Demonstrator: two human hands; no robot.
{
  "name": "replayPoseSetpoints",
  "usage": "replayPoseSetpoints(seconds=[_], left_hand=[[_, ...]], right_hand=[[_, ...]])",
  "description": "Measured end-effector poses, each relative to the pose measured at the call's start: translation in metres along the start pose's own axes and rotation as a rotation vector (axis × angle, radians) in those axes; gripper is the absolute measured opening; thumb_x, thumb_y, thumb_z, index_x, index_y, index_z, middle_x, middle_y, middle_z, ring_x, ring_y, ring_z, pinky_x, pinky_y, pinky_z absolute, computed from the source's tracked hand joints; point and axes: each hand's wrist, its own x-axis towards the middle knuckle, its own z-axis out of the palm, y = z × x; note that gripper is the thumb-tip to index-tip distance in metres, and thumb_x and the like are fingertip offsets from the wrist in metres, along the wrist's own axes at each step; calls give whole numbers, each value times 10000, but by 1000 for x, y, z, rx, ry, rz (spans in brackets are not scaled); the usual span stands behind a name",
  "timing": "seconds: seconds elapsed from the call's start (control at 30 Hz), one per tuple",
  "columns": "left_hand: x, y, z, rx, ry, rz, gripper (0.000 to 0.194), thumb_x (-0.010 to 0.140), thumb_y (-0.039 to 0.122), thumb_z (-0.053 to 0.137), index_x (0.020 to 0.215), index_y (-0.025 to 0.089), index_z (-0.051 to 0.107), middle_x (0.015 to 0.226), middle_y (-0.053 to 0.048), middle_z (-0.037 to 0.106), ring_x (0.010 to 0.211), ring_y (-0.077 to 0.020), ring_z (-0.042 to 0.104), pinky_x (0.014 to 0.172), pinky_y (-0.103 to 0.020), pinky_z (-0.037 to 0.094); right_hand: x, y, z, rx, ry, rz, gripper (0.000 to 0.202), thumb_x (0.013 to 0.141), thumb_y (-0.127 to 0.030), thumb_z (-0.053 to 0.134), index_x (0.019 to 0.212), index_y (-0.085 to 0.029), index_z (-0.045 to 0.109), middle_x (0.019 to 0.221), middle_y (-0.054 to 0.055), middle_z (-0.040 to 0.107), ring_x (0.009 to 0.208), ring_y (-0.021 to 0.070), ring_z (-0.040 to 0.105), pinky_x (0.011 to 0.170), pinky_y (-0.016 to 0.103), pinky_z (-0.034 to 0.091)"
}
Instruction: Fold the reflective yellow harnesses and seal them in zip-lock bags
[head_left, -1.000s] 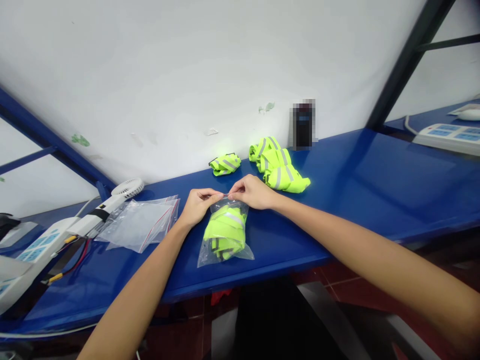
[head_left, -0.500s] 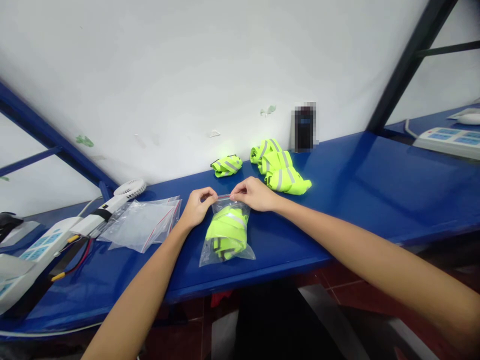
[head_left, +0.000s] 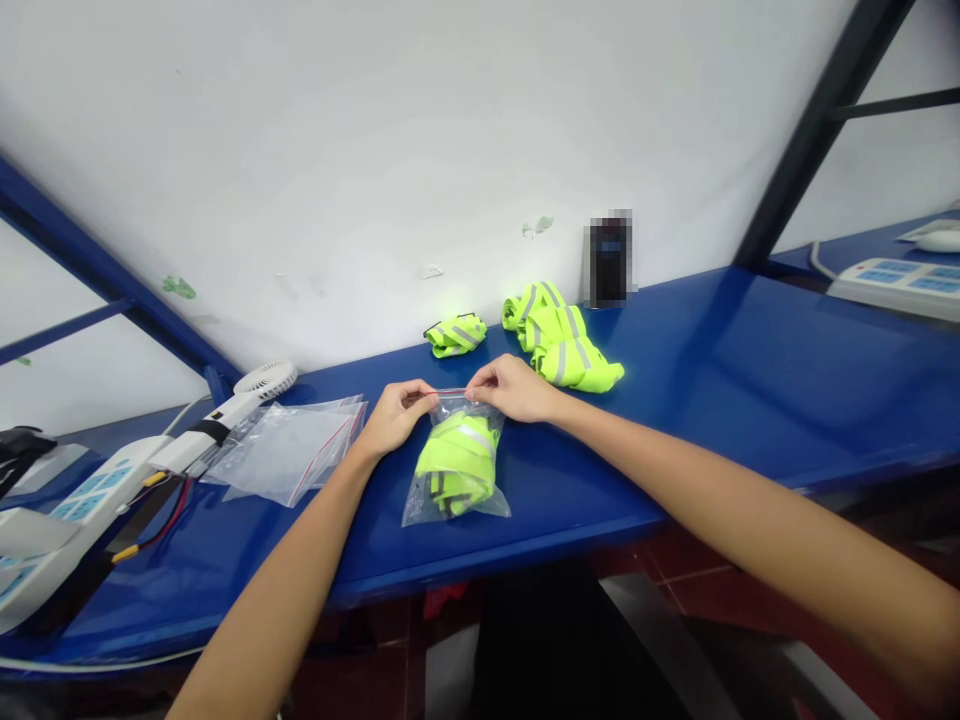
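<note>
A clear zip bag point(head_left: 491, 503) lies on the blue table near its front edge, with a bundled yellow-green reflective vest point(head_left: 459, 458) inside. My left hand point(head_left: 397, 413) pinches the left end of the bag's red-lined top strip. At the right end of the same strip, my right hand point(head_left: 514, 388) holds the bag between thumb and fingers. Behind the hands, one rolled vest point(head_left: 456, 335) rests by the wall, and more bundled vests point(head_left: 559, 335) lie to its right.
Flat clear bags point(head_left: 281, 450) lie left of my left arm. Beside them are a white handheld fan point(head_left: 266, 380), a power strip point(head_left: 101, 500) and wires with yellow connectors point(head_left: 126, 553). A pixelated dark object point(head_left: 609, 260) stands against the wall; blue table point(head_left: 720, 380).
The view has shifted slightly. Both hands remain at the top of the bag, with the fingers moved only a little.
</note>
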Motion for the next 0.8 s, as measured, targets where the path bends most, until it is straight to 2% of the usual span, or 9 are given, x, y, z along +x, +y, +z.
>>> replayPoseSetpoints(seconds=[0.17, 0.4, 0.53, 0.7, 0.8], left_hand=[[-2, 4, 2, 33, 10, 46, 259, 769, 400, 653, 704, 153, 613, 676, -13, 631, 644, -145, 566, 639, -257, 433], [-3, 5, 3, 43, -13, 54, 280, 782, 425, 671, 784, 145, 670, 706, -20, 652, 642, -143, 566, 604, -243, 432], [-3, 4, 3, 51, 2, 83, 275, 798, 415, 667, 754, 144, 666, 700, -18, 660, 654, -144, 583, 630, -246, 452], [-3, 3, 8, 54, -3, 88, 295, 778, 419, 704, 883, 144, 722, 865, -65, 735, 776, -190, 655, 708, -276, 504], [-2, 2, 11, 66, -9, 78, 310, 790, 439, 692, 875, 143, 732, 880, -76, 748, 793, -206, 672, 712, -286, 519]], right_hand=[[0, 0, 1, 7, -5, -4, 170, 806, -194, 635, 846, -139, 791, 815, 54, 767, 748, 167, 678, 668, 227, 461], [-1, 0, 2, 27, 4, -29, 172, 819, -205, 629, 853, -139, 784, 814, 54, 763, 744, 163, 672, 672, 227, 466], [-2, -1, 2, 22, 12, -34, 174, 825, -207, 624, 854, -138, 781, 818, 55, 762, 747, 160, 672, 686, 228, 466], [-3, -1, 4, 36, 17, -56, 174, 826, -201, 622, 855, -133, 779, 818, 55, 762, 759, 163, 678, 679, 226, 463], [-2, -1, 4, 41, 4, -55, 171, 823, -191, 623, 861, -135, 779, 816, 53, 763, 760, 164, 679, 674, 224, 463]])
